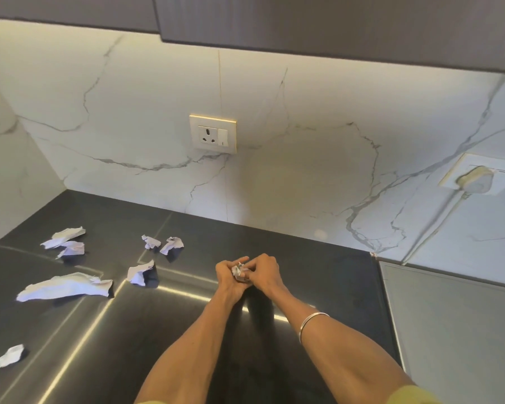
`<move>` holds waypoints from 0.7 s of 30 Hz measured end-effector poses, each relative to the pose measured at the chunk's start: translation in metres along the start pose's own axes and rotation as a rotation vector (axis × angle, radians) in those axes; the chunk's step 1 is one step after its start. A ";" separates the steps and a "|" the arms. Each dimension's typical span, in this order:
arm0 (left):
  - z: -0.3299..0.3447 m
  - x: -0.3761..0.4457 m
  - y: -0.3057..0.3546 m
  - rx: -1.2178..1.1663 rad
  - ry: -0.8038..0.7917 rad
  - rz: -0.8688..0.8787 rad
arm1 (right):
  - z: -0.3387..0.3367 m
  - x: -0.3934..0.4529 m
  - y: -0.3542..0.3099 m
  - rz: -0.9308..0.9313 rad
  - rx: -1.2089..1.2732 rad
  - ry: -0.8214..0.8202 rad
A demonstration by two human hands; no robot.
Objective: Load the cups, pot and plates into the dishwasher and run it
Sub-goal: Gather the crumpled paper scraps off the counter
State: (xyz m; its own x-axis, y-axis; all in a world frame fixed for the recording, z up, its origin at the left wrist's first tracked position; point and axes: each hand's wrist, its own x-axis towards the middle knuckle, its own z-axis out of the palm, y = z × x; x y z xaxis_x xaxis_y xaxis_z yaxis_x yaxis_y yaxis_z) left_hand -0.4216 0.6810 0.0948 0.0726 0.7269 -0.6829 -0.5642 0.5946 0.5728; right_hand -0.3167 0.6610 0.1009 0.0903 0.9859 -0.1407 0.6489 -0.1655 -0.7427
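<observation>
No cups, pot, plates or dishwasher are in view. My left hand (pixel 227 276) and my right hand (pixel 265 273) meet above the dark glossy countertop (pixel 187 330), near its back edge. Both are closed around a small crumpled scrap of paper (pixel 239 272), which shows between the fingers. A metal bangle (pixel 312 323) sits on my right forearm.
Several torn and crumpled paper pieces lie on the counter's left half, the largest one (pixel 66 288) at the left, a small one (pixel 8 357) near the front. A wall socket (pixel 213 134) sits on the marble backsplash. A plugged socket (pixel 475 177) and a grey surface (pixel 455 322) are at the right.
</observation>
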 end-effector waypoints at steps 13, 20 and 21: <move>-0.070 -0.049 -0.019 0.014 0.362 0.081 | 0.047 -0.044 -0.041 -0.255 -0.250 -0.340; -0.097 -0.075 -0.027 -0.073 0.459 0.120 | 0.071 -0.080 -0.042 -0.402 -0.211 -0.175; -0.103 -0.078 -0.030 -0.091 0.474 0.115 | 0.073 -0.082 -0.043 -0.419 -0.215 -0.151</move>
State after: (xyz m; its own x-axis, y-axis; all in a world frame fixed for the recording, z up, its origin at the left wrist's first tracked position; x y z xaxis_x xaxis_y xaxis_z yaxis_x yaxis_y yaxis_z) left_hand -0.4949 0.5707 0.0839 -0.3645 0.5369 -0.7609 -0.6180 0.4717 0.6289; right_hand -0.4071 0.5854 0.0971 -0.3125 0.9492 0.0360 0.7486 0.2694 -0.6058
